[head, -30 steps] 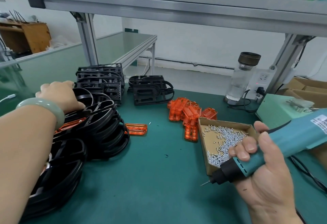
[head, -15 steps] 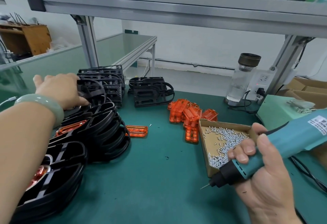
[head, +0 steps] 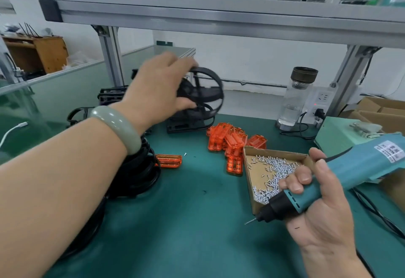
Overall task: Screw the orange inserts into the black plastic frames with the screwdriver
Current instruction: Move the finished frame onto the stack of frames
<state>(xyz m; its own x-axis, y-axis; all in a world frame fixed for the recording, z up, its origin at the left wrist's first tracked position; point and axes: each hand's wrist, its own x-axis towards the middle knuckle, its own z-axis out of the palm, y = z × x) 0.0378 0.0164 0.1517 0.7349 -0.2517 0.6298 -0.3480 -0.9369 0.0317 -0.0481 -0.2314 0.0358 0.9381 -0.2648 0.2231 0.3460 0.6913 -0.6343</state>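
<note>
Gripping black frame [head: 208, 92] aloft in left hand [head: 157, 89], up-left of screwdriver [head: 355, 168] clutched in right hand [head: 317, 218], orange inserts [head: 228, 139] between.

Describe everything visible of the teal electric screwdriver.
The teal plastic electric screwdriver has a black nose cone, a thin metal bit and a white label near its rear. It tilts, bit pointing down-left above the green mat. The right hand grips its body, fingers curled round it, beside the cardboard tray of silver screws.

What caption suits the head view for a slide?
Left hand holds a black frame aloft; right hand holds the screwdriver near the screw box.
</note>
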